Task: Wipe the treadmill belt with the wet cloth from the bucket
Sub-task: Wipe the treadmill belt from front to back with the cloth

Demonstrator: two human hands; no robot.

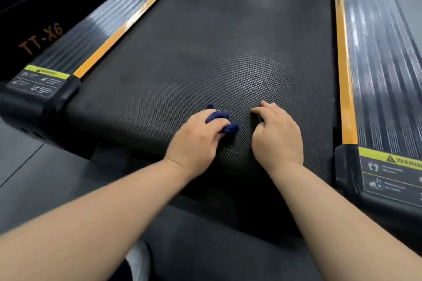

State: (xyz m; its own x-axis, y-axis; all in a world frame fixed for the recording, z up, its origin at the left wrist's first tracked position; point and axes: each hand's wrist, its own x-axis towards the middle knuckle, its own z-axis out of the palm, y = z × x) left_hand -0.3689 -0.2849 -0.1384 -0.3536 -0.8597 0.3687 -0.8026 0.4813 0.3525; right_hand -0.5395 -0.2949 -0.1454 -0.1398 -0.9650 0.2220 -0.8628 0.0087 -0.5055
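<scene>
The black textured treadmill belt (228,41) runs away from me between two orange strips. My left hand (196,139) is closed around a bunched dark blue cloth (225,122) and presses it on the belt near its rear edge. My right hand (277,134) rests beside it on the belt, fingers curled and spread lightly, holding nothing. The two hands are a short gap apart. No bucket is in view.
Ribbed side rails flank the belt, the left rail (91,34) and the right rail (383,64), each with a yellow warning label at its rear end cap. A neighbouring machine marked TT-X6 (41,40) stands at the left. Dark floor (34,178) lies below the belt's end.
</scene>
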